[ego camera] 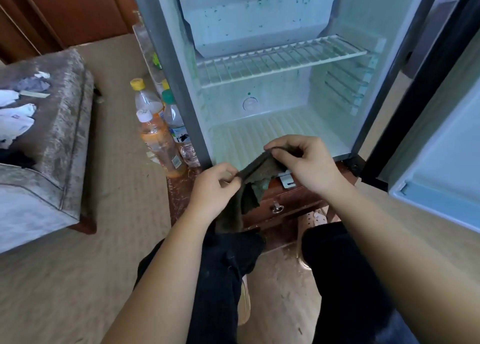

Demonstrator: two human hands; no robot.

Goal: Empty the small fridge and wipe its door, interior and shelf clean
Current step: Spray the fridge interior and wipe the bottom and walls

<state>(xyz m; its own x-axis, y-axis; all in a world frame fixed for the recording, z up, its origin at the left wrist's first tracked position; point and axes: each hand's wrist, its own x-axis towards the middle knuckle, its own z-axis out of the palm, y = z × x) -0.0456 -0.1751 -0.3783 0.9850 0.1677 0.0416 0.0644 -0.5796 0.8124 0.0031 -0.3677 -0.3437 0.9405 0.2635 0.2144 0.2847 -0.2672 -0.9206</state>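
Observation:
The small fridge (pixel 168 66) stands open in front of me, its white interior bare and speckled with dark spots. A white wire shelf (pixel 280 58) sits across its middle, under a freezer box (pixel 259 16). The fridge door (pixel 436 146) hangs open at the right. Below the fridge floor, I hold a dark olive cloth (pixel 255 173) stretched between both hands. My left hand (pixel 215 190) pinches its lower left edge. My right hand (pixel 304 159) pinches its upper right edge. The rest of the cloth hangs down over my knees.
Several plastic bottles (pixel 158 136), one with orange drink, stand on the floor left of the fridge. The fridge rests on a brown wooden cabinet (pixel 285 203) with a drawer pull. A grey upholstered seat (pixel 52 136) with white cloths on it is at the left.

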